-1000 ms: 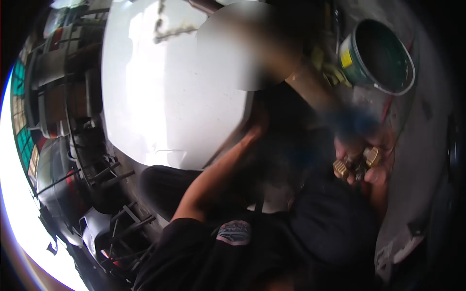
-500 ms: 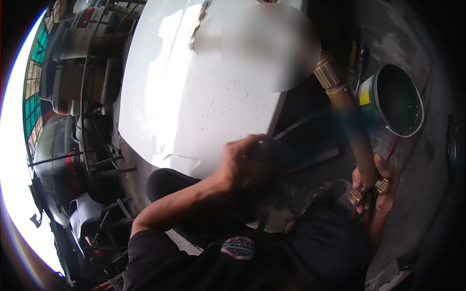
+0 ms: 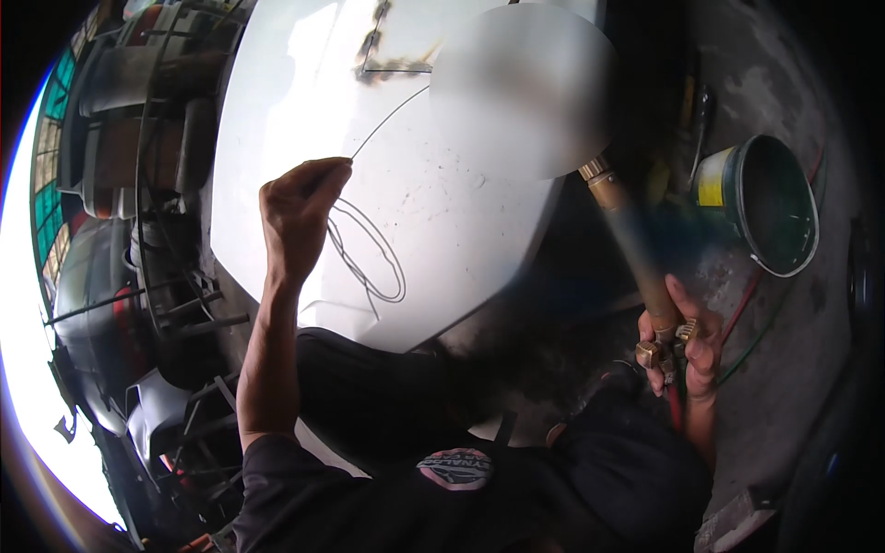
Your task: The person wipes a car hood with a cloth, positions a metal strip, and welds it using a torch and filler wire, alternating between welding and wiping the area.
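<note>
My left hand (image 3: 300, 217) is closed in a pinch on a thin wire (image 3: 392, 115), above the white panel (image 3: 452, 249). The wire runs up to the right toward a blurred patch, and its looped part (image 3: 392, 267) hangs below my fingers. Dark scorch marks (image 3: 373, 69) line a seam near the panel's top. On the right, my right hand (image 3: 696, 346) is wrapped round the lower end of a brass torch (image 3: 645, 267), by its two knobs. The torch points up and left; its tip is hidden by the blur.
A green bucket (image 3: 779, 207) with a yellow label lies tilted at the right. Red and green hoses (image 3: 745, 300) run over the floor beside it. Metal racks (image 3: 152, 138) holding car parts stand along the left. My dark-clothed knees are below the panel.
My left hand has moved up and left over the panel, and the wire in it now shows clearly. My right hand and the torch have shifted slightly left and up.
</note>
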`<move>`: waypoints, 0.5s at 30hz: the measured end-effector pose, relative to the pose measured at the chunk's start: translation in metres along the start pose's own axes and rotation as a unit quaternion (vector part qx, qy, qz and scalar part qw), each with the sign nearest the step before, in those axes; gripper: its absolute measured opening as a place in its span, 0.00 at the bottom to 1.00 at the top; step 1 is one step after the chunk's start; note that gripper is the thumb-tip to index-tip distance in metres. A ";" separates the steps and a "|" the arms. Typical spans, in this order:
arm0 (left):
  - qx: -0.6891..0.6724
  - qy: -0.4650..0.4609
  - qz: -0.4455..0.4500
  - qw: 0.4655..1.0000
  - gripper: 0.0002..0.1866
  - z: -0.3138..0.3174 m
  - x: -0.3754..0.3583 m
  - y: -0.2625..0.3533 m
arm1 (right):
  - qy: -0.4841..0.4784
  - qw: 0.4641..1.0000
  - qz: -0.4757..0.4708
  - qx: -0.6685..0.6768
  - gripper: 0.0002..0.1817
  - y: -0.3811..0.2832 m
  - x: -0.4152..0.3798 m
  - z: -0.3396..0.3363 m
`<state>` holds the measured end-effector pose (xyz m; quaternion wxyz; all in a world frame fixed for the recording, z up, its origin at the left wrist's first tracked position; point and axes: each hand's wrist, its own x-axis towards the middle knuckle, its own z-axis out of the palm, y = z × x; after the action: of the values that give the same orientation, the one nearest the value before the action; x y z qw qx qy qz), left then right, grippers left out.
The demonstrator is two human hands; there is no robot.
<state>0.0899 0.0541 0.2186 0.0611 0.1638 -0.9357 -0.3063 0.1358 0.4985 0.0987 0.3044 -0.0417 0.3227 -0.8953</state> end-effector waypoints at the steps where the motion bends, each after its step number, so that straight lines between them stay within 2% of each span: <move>1: 0.016 -0.001 -0.003 1.000 0.09 -0.002 -0.001 -0.001 | 0.003 1.000 0.001 0.000 0.38 0.002 0.002 -0.001; 8: 0.010 -0.017 -0.033 0.999 0.09 -0.006 0.000 -0.009 | 0.018 0.999 0.018 -0.026 0.37 0.010 0.014 0.000; 15: 0.017 -0.026 -0.015 0.999 0.09 -0.002 0.005 -0.015 | 0.028 0.999 0.031 -0.023 0.37 0.013 0.020 0.000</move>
<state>0.0895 0.0395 0.2113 0.0295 0.1710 -0.9396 -0.2950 0.1268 0.4794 0.0881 0.3216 -0.0142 0.3529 -0.8785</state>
